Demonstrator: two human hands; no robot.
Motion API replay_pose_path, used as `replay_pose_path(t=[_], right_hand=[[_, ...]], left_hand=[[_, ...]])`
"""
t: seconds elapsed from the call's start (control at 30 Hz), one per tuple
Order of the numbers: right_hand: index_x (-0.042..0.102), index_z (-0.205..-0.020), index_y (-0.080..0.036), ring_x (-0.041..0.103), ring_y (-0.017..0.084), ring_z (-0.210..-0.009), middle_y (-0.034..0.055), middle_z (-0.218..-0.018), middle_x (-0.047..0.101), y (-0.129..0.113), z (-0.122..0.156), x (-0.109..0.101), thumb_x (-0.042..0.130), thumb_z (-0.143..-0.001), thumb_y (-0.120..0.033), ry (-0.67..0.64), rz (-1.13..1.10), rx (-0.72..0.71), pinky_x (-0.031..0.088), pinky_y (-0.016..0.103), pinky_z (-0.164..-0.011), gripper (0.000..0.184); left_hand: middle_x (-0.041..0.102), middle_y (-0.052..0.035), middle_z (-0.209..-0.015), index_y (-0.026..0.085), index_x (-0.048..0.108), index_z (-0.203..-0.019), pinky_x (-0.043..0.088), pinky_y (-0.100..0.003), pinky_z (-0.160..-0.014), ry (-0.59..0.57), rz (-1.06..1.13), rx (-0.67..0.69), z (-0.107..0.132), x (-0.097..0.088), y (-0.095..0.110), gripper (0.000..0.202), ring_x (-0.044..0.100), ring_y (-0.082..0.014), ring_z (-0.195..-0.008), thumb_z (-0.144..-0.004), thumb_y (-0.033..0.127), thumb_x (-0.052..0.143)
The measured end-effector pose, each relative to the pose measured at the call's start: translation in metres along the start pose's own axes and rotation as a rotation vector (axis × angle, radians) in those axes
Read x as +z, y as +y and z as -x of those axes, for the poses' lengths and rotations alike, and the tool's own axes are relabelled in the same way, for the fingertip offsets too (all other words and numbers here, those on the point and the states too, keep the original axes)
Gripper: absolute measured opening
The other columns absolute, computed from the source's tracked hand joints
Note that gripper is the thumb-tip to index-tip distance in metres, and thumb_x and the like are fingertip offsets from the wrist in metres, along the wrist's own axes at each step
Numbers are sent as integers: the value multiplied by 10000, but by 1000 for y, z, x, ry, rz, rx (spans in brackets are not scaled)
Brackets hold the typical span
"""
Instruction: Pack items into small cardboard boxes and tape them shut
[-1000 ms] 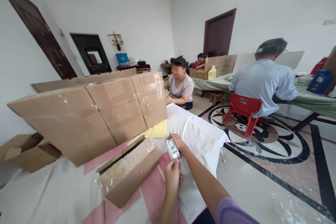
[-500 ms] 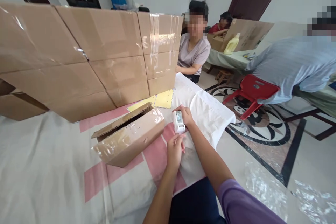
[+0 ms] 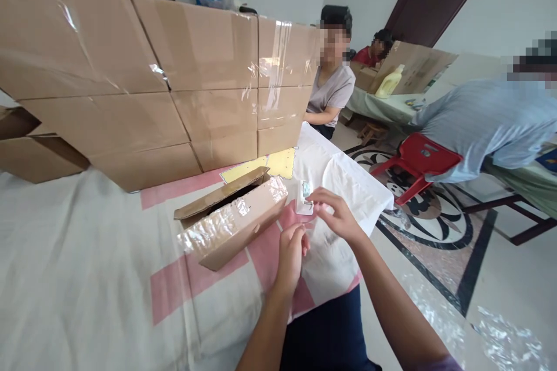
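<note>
A small white box-shaped item (image 3: 304,197) with a greenish-grey panel on top lies on the cloth-covered table. My right hand (image 3: 335,211) is just to its right, fingers apart and stretched toward its edge; whether the fingertips touch it I cannot tell. Closer to me, my left hand (image 3: 293,249) has its fingers curled together below the white item, and what they hold, if anything, is hidden. To the left of my hands lies a long cardboard box (image 3: 243,226), taped along its top, with a flap standing up at the back.
A tall taped cardboard partition (image 3: 209,81) stands across the table's far side. Yellow sheets (image 3: 281,163) lie at its foot. One person (image 3: 333,84) sits beyond it; another leans over a table by a red chair (image 3: 429,156). Clear plastic film (image 3: 507,339) lies on the floor.
My right hand has let go of the white item and drawn back to its right, fingers opening. My left hand stays curled in nearly the same place. The view has shifted slightly.
</note>
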State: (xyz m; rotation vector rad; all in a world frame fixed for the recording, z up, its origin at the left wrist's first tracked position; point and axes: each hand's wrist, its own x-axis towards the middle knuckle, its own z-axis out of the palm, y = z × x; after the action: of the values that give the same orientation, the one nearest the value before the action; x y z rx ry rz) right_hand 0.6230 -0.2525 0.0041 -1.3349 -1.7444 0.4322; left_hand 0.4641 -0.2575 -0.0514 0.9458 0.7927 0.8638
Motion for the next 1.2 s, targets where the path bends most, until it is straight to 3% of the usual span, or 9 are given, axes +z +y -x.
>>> replay_pose_path(t=[0.2, 0.27, 0.37, 0.5, 0.6, 0.7, 0.77, 0.9, 1.2], right_hand=[[662, -1200, -238, 620, 261, -1076, 107, -1152, 658, -46, 19, 0, 662, -928, -306, -180, 192, -129, 530, 434, -924, 280], [689, -1061, -233, 626, 246, -1013, 94, -1060, 664, -54, 18, 4, 610, -958, -268, -173, 193, -166, 537, 410, -874, 135], [676, -898, -226, 615, 224, -905, 74, -934, 649, -70, 12, 1, 536, -989, -212, -157, 173, -236, 523, 385, -801, 168], [668, -955, -237, 603, 230, -903, 80, -937, 641, -101, -8, -20, 547, -998, -217, -4, 72, -365, 503, 391, -798, 130], [679, -958, -249, 585, 241, -982, 85, -1010, 632, -125, -31, -32, 571, -994, -233, -29, 81, -455, 484, 410, -872, 115], [684, -931, -237, 566, 240, -1033, 91, -1070, 609, -138, -55, -26, 545, -1007, -267, -179, 88, -514, 477, 410, -916, 161], [681, -918, -219, 555, 243, -1055, 97, -1087, 598, -140, -71, -16, 519, -1016, -280, -267, 97, -544, 474, 413, -931, 198], [674, -893, -191, 530, 253, -1098, 104, -1107, 587, -129, -95, 5, 535, -993, -225, -360, 150, -555, 462, 409, -949, 175], [685, -874, -177, 500, 261, -1156, 102, -1176, 568, -77, -124, 48, 567, -918, -111, -490, 187, -445, 413, 448, -1012, 142]], left_hand=[[412, 26, -499, 203, 451, -529, 259, -246, -504, 14, -115, 71, 19, -13, 26, 348, 355, -100, -493, -840, 349, 510], [405, 28, -481, 204, 422, -508, 253, -245, -505, 16, -150, 97, 23, -13, 31, 370, 350, -96, -486, -837, 340, 522], [338, 53, -426, 207, 495, -551, 226, -247, -465, 14, -188, 96, 29, -14, 27, 361, 287, -93, -420, -855, 402, 505], [381, 33, -417, 203, 559, -543, 283, -265, -449, 100, -321, 75, 48, -33, 9, 416, 366, -123, -406, -820, 513, 551], [529, -11, -527, 199, 608, -558, 377, -280, -541, 279, -534, 359, 71, -58, 19, 354, 503, -157, -526, -832, 422, 629], [707, -63, -756, 214, 759, -896, 479, -319, -683, 533, -833, 864, 80, -80, 63, 211, 638, -209, -693, -916, 316, 576], [749, -82, -891, 237, 755, -1062, 498, -368, -799, 647, -1086, 1021, 72, -89, 98, 255, 677, -240, -839, -952, 260, 527], [679, -93, -1318, 238, 621, -1347, 442, -468, -1045, 480, -1592, 840, 42, -102, 134, 412, 588, -290, -1257, -989, 202, 422], [605, -54, -1428, 223, 620, -1353, 425, -495, -1122, 322, -1687, 674, 30, -121, 120, 429, 488, -302, -1389, -993, 410, 480]])
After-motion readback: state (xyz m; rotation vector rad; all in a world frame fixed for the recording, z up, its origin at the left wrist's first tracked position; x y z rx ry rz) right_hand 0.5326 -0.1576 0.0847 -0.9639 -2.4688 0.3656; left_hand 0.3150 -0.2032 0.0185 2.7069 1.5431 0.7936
